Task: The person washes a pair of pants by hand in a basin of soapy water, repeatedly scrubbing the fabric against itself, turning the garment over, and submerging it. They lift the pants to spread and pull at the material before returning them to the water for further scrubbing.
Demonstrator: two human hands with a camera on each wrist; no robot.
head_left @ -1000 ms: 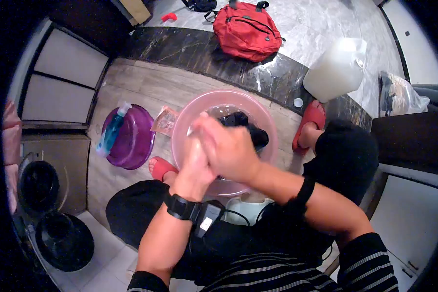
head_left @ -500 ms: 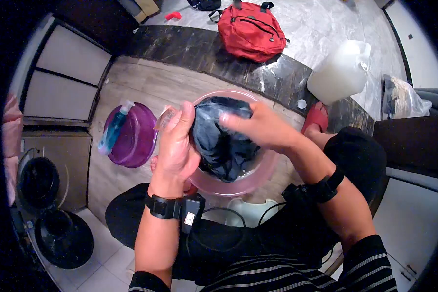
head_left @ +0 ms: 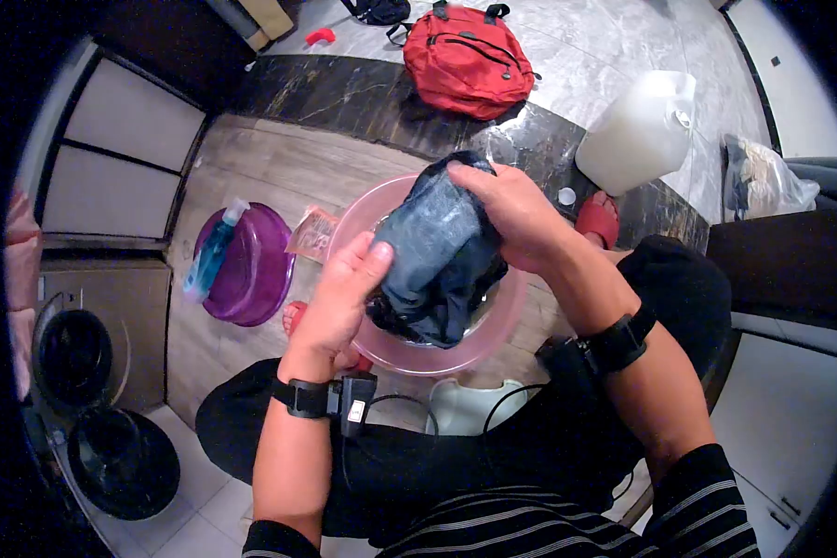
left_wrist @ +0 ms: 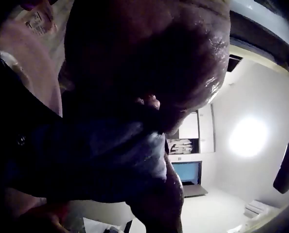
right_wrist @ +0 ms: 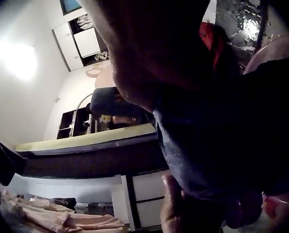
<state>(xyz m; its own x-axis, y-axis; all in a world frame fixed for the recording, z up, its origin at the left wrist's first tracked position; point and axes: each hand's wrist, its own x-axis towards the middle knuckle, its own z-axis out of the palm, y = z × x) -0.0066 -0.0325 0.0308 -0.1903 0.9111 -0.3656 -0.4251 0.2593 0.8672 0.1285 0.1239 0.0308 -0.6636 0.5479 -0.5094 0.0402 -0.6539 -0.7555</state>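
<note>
A wet, dark blue-grey cloth garment (head_left: 437, 242) is held up over a pink basin (head_left: 446, 361), its lower part hanging down into it. My left hand (head_left: 333, 302) grips the garment's left edge, thumb on top. At the upper right edge, my right hand (head_left: 530, 212) pinches the cloth, its thumb laid across the front. In the left wrist view the fabric (left_wrist: 96, 160) stretches away from the shadowed left hand (left_wrist: 149, 63). The right wrist view shows the garment (right_wrist: 222, 141) as a dark mass below the right hand (right_wrist: 154, 48).
Left of the basin lie a packet (head_left: 312, 232) and a purple basin (head_left: 268, 274) with a bottle of blue liquid (head_left: 214, 260) in it. A red bag (head_left: 470, 70) and a whitish jug (head_left: 637, 135) stand beyond, near a dark stone step (head_left: 344, 102). A pale stool (head_left: 470, 405) is in front.
One second ago both hands were pressed together above the basin. They have since parted, and the garment is now spread between them, higher. The left hand has come onto its edge.
</note>
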